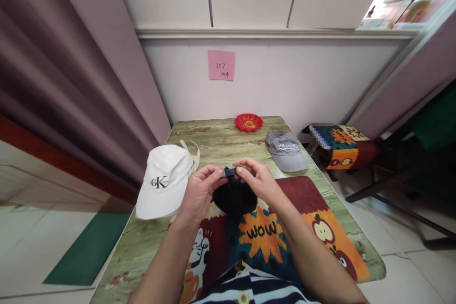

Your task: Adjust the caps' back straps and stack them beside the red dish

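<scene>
White wall with a pink note marked 357; wood-grain table against it. Above its printed mat, your left hand and right hand hold a black cap, fingers clamped on its strap.

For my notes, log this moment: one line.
left grip: pinching strap of black cap; right grip: pinching same strap; white CK cap: on tabletop

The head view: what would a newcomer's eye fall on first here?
Probably the orange WOW burst on the colourful mat, lower middle. Just beyond it, the left grip and right grip pinch a dark strap, above what looks like a black cap. On the table, a white cap at the left and a scalloped red dish at the far edge also stand out.
</scene>
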`<state>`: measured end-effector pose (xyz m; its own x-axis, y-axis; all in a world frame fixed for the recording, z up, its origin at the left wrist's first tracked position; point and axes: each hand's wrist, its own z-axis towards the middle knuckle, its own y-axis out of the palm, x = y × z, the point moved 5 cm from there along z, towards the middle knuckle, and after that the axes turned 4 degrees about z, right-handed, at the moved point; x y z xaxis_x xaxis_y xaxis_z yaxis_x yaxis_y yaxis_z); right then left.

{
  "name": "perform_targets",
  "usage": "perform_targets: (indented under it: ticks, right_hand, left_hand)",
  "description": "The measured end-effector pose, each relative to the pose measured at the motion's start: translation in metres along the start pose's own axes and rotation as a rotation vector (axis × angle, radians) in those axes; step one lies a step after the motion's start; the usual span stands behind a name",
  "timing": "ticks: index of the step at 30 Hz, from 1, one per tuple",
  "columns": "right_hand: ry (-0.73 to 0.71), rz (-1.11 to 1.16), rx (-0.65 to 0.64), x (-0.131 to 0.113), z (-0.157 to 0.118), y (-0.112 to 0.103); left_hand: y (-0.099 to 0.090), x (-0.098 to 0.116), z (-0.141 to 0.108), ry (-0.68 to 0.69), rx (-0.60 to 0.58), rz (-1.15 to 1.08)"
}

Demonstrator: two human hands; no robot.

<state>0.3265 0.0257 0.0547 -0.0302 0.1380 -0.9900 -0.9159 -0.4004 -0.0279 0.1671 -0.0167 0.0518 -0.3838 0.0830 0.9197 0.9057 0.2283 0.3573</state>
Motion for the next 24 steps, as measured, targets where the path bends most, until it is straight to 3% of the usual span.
perform_targets:
  ticks: [5,11,20,24]
  right_hand:
    - [0.080,0.059,-0.065,0.004,0.001,-0.008]
    - [0.143,0.245,-0.025,0.008,0.001,-0.007]
    - [0.063,0.005,-0.114,0.006,0.002,-0.003]
    - [0.009,-0.098,-0.093,0.003,0.002,-0.002]
  left_hand:
    - [-0.013,0.012,0.006,0.007,0.052,0.049]
    - [-0.018,0.010,0.007,-0.050,-0.016,0.143]
    - [-0.005,0.007,0.004,-0.034,-0.043,0.156]
    - [0.002,0.002,0.004,-0.038,-0.058,0.165]
